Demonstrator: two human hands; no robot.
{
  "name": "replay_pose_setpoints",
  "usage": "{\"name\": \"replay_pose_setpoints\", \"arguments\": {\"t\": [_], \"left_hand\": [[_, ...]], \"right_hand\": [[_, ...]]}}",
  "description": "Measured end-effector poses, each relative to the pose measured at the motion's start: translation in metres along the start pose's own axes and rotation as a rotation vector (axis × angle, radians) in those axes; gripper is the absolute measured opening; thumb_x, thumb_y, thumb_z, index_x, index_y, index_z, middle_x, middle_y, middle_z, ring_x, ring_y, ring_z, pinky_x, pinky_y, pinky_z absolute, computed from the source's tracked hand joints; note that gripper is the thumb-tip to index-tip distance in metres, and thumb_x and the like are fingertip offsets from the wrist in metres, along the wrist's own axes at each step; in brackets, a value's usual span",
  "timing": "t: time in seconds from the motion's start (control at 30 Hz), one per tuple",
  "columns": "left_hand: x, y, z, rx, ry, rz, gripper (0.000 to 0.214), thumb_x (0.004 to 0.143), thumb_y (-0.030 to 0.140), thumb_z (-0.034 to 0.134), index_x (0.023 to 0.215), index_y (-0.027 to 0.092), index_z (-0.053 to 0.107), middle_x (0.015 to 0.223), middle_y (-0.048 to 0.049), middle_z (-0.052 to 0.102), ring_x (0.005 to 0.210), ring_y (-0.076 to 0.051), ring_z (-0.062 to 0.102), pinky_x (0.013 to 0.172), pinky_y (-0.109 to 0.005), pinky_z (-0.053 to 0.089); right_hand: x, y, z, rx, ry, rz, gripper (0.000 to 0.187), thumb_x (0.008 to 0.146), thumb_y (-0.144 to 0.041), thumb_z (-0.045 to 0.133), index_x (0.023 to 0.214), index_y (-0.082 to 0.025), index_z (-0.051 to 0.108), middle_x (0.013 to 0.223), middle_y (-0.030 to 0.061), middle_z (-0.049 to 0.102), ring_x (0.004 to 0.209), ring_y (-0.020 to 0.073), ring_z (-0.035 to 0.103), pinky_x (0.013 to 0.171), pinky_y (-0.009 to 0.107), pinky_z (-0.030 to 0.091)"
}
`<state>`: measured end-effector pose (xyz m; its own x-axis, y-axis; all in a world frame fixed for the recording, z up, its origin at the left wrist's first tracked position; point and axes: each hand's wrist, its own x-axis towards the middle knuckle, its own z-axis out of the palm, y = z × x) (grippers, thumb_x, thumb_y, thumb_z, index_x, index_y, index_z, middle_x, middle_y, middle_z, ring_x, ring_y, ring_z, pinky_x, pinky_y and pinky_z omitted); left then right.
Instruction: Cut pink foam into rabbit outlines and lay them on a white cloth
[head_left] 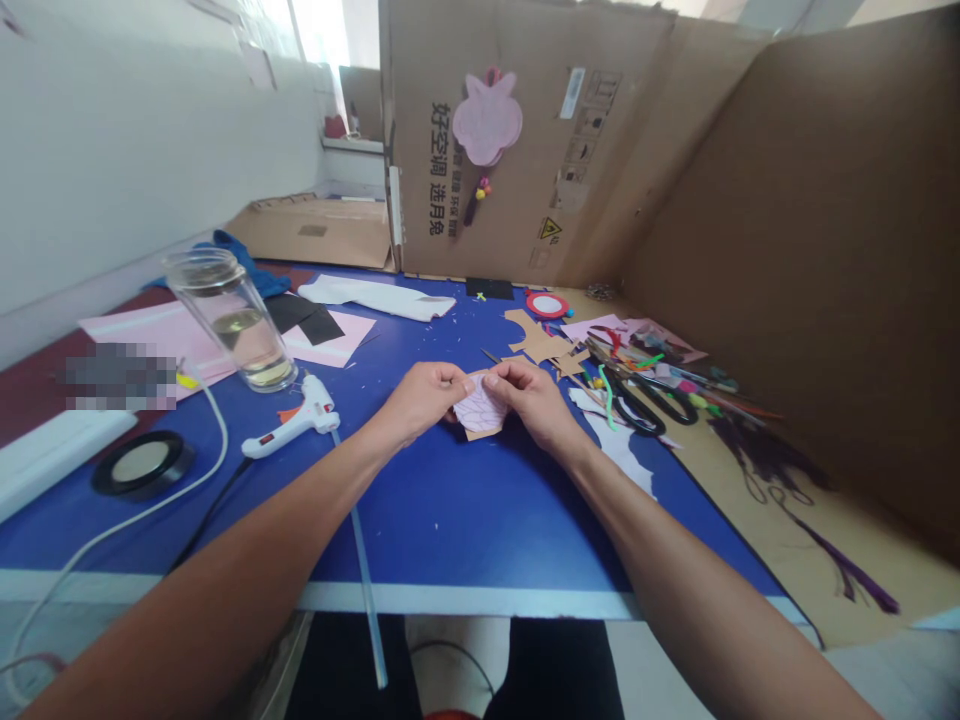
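Between my two hands, over the middle of the blue table, is a small piece of pale purple patterned paper (482, 406) with a strip of brown cardboard showing along its lower edge. My left hand (424, 402) pinches its upper left side between thumb and fingers. On the upper right, my right hand (531, 397) grips it the same way, the thumb lying on the patterned face. Both hands' fingertips are partly hidden behind the piece. Left of my left hand lies a white hot glue gun (296, 420), a long clear glue stick (367, 580) running past my forearm.
A glass jar of liquid (255, 345), black tape (142, 462) and a white power strip (60, 460) stand at left. Black-handled scissors (637, 400), brown cardboard scraps (544, 342) and white paper scraps (619, 450) lie at right. Tall cardboard walls (525, 220) enclose the back and right.
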<state>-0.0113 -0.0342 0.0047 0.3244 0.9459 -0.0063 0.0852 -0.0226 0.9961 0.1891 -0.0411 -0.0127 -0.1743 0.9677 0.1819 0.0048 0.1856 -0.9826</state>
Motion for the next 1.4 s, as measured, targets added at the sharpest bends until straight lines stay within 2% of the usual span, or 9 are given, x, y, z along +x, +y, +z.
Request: {"name": "replay_pose_setpoints", "arguments": {"t": [0.43, 0.7, 0.93, 1.13, 1.4], "left_hand": [[-0.0002, -0.0034, 0.0006, 0.062, -0.017, 0.017, 0.022, 0.080, 0.039, 0.078, 0.077, 0.017, 0.073, 0.065, -0.0013, 0.067, 0.056, -0.014, 0.059, 0.056, -0.025, 0.047], [-0.0017, -0.0025, 0.0018, 0.036, -0.040, 0.000, 0.025, 0.078, 0.041, 0.080, 0.077, 0.017, 0.073, 0.066, -0.0019, 0.068, 0.058, -0.015, 0.061, 0.056, -0.025, 0.050], [0.0012, -0.0012, -0.0015, 0.042, 0.080, 0.032, 0.025, 0.079, 0.039, 0.079, 0.074, 0.017, 0.069, 0.067, -0.0021, 0.067, 0.059, -0.014, 0.061, 0.055, -0.024, 0.047], [0.0012, -0.0009, -0.0021, 0.013, 0.035, 0.001, 0.029, 0.078, 0.044, 0.081, 0.074, 0.017, 0.069, 0.067, -0.0028, 0.068, 0.058, -0.014, 0.059, 0.055, -0.024, 0.047], [0.0016, 0.0037, -0.0037, -0.030, 0.113, 0.022, 0.024, 0.081, 0.034, 0.078, 0.070, 0.018, 0.064, 0.065, -0.0013, 0.066, 0.057, -0.012, 0.057, 0.055, -0.023, 0.046]], "right_hand": [[-0.0011, 0.0003, 0.0027, -0.036, -0.068, 0.049, 0.042, 0.080, -0.062, 0.084, 0.086, -0.023, 0.071, 0.075, -0.0004, 0.065, 0.068, 0.0162, 0.053, 0.064, 0.029, 0.042], [-0.0028, -0.0032, 0.0040, -0.096, -0.058, -0.003, 0.037, 0.082, -0.057, 0.081, 0.084, -0.022, 0.069, 0.074, -0.0007, 0.062, 0.067, 0.0159, 0.051, 0.062, 0.030, 0.040], [-0.0009, 0.0007, 0.0027, -0.036, -0.036, 0.026, 0.044, 0.080, -0.063, 0.083, 0.086, -0.022, 0.068, 0.076, -0.0006, 0.064, 0.068, 0.0159, 0.053, 0.064, 0.029, 0.044], [-0.0003, 0.0002, -0.0003, -0.045, -0.054, 0.011, 0.046, 0.079, -0.064, 0.085, 0.084, -0.022, 0.069, 0.074, -0.0005, 0.064, 0.065, 0.0152, 0.052, 0.062, 0.029, 0.043], [-0.0003, -0.0012, 0.0006, 0.000, -0.049, 0.042, 0.050, 0.078, -0.069, 0.085, 0.083, -0.023, 0.066, 0.068, -0.0019, 0.061, 0.059, 0.0136, 0.048, 0.058, 0.029, 0.042]]}}
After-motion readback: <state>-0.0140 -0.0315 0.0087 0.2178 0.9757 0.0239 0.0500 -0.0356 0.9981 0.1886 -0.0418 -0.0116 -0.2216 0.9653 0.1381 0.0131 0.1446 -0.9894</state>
